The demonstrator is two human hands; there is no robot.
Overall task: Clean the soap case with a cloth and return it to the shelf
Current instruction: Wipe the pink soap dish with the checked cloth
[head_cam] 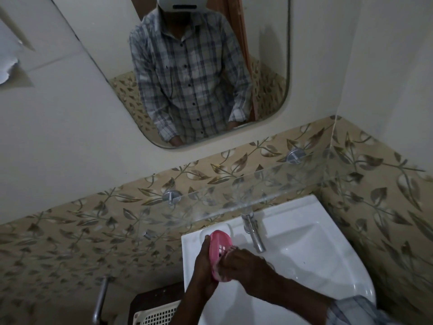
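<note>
Cleaning looks underway: the left hand (204, 259) grips the pink soap case (220, 252) on edge above the sink (304, 249), while the right hand (243, 261) presses a pale cloth (230, 250), barely visible, against its slotted face. The glass shelf (269, 186) above the tap (254, 233) is bare; returning the case remains.

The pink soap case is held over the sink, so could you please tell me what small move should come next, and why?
Probably keep rubbing inside the soap case: the left hand steadies it upright over the sink and the right hand presses into it. The glass shelf above waits bare.
</note>
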